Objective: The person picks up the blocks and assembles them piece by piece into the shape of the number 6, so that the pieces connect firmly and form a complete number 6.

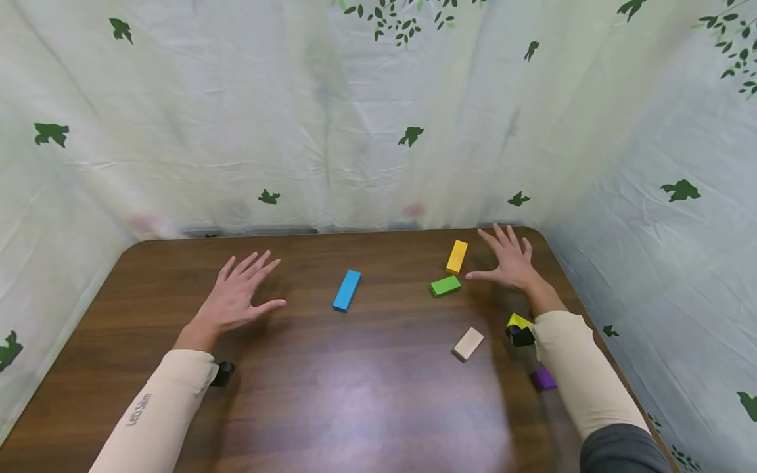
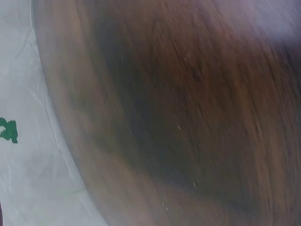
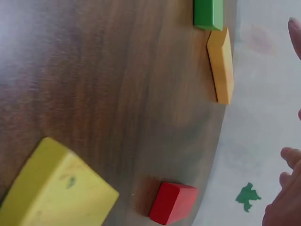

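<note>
My left hand (image 1: 232, 300) is over the left part of the wooden table with fingers spread, holding nothing. To its right lies a blue block (image 1: 347, 290). The right hand (image 1: 510, 264), fingers also spread, hovers near the back right. Its thumb points toward a green block (image 1: 445, 286) and an orange block (image 1: 457, 257) close together; its grip is empty. Below that wrist, a yellow block (image 1: 520, 321) is partly hidden by the wrist camera. A red block (image 3: 173, 203) shows only in the right wrist view.
A pale wooden block (image 1: 468, 345) lies right of the table's middle. Beside the right forearm a purple block (image 1: 543, 379) is partly covered by the sleeve. White curtains (image 1: 331, 131) with green prints surround the brown table (image 1: 331, 407) at the back and sides.
</note>
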`<state>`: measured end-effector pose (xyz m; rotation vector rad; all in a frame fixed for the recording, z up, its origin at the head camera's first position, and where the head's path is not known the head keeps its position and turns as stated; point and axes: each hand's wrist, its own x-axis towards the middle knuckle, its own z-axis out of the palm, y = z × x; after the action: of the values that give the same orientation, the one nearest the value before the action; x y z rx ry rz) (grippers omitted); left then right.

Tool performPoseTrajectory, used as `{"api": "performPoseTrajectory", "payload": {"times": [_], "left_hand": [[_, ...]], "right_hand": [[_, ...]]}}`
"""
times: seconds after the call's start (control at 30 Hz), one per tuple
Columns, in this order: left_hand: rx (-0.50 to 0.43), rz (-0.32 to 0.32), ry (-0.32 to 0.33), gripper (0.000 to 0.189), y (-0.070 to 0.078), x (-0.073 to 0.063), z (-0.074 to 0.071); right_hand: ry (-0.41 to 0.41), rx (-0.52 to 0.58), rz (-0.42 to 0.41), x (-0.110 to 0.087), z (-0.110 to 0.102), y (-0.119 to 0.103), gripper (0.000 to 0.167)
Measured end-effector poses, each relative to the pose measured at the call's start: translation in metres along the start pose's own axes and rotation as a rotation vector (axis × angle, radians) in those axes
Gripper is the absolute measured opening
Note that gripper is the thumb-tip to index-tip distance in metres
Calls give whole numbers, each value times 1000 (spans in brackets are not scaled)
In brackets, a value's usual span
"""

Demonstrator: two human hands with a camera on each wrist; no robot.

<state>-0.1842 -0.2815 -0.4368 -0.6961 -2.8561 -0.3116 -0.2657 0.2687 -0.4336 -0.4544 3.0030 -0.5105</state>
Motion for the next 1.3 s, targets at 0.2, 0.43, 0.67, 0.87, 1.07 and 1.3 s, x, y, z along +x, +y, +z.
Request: {"api": "performPoseTrajectory", "payload": {"times": [0.2,0.43,0.67,0.87,1.07,1.3], "left_hand": [[-34,29,-24,82,8,8,4],[-12,86,-70,83,19,22,13],[-7,127,-121,83,34,38,18],[5,158,-145,79,43,50,25],[-17,188,-169,77,50,57,34],[-35,225,-191,76,58,64,46]], "right_hand": [[11,30,-23,10,-1,2,106],[-16,45,-29,21,1,6,104],[-34,77,-26,31,5,7,101],[-53,98,-2,38,9,9,101],[-71,106,8,45,16,9,100],[-93,114,16,51,22,6,97]]}}
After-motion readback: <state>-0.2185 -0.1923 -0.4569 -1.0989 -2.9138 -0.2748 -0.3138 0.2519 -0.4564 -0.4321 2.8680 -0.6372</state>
